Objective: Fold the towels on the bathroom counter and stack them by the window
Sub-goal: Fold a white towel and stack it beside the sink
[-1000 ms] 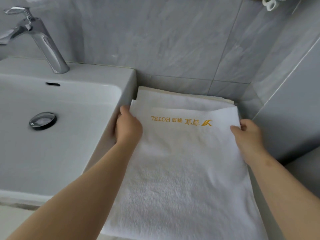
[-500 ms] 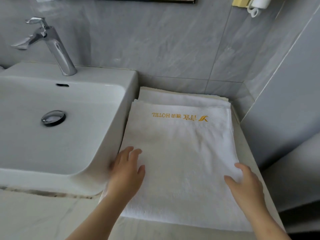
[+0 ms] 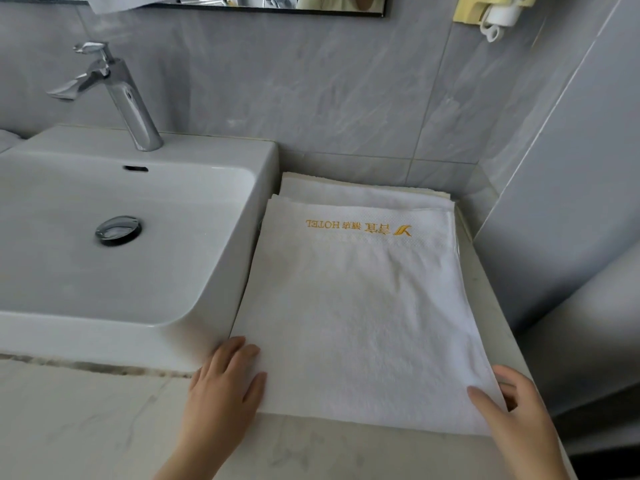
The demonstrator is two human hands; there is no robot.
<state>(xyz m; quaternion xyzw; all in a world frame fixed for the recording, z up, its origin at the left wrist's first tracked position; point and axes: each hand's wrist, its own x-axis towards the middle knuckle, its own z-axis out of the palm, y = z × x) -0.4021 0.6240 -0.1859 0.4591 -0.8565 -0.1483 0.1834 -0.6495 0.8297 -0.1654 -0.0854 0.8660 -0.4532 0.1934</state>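
A white folded towel (image 3: 353, 306) with gold "HOTEL" embroidery lies flat on the marble counter (image 3: 86, 420), wedged between the sink and the right wall. It sits on top of another folded white towel (image 3: 346, 192), whose far edge sticks out behind it. My left hand (image 3: 221, 386) rests flat on the near-left corner, fingers slightly apart. My right hand (image 3: 516, 420) is at the near-right corner, thumb on top and fingers past the edge, pinching it.
A white basin (image 3: 138, 157) with a chrome faucet (image 3: 128, 102) and a drain plug (image 3: 117, 230) fills the left. Grey tiled walls close the back and right (image 3: 571, 202). A yellow-and-white wall fixture (image 3: 498, 12) hangs at upper right, beside a mirror edge (image 3: 242, 1).
Both hands have slid from the towel's far corners down its sides to the near corners. My view has pulled back and up.
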